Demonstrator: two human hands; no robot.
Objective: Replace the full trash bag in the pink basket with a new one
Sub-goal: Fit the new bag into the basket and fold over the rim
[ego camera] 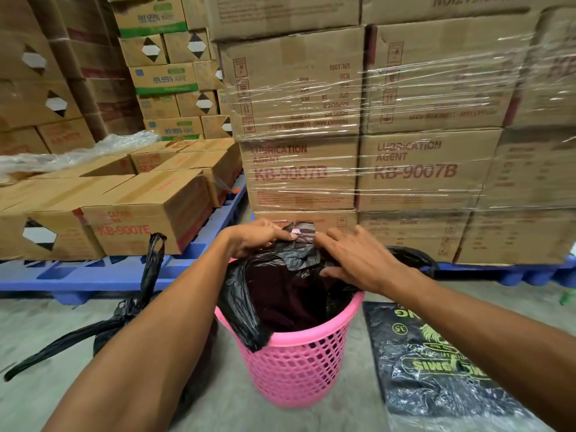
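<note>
Two bare forearms reach forward from the bottom edge toward a pink basket (299, 366) that stands on the grey concrete floor (249, 410). On the floor just right of the basket lies a flat pack of black bags (436, 369) in clear wrapping with green print. Left of the basket, partly behind the left arm, sits a tied black trash bag (124, 313); one long handle stands up and another stretches over the floor.

Inside the basket hangs a new black bag (246, 304). Its edge is folded over the rim on the near left side, and the mouth is open, so the dark inside is seen. The left hand (258, 236) pinches the bag's far edge between thumb and fingers above the far rim. The right hand (358, 260) is spread rather wide, its fingers pressing on the crumpled plastic at the far right of the rim; whether it grips the plastic I cannot tell.

Behind the basket are blue plastic pallets (93, 275). On them stand stacks of brown cardboard boxes (420, 169) with red letters, many wrapped in clear film.
</note>
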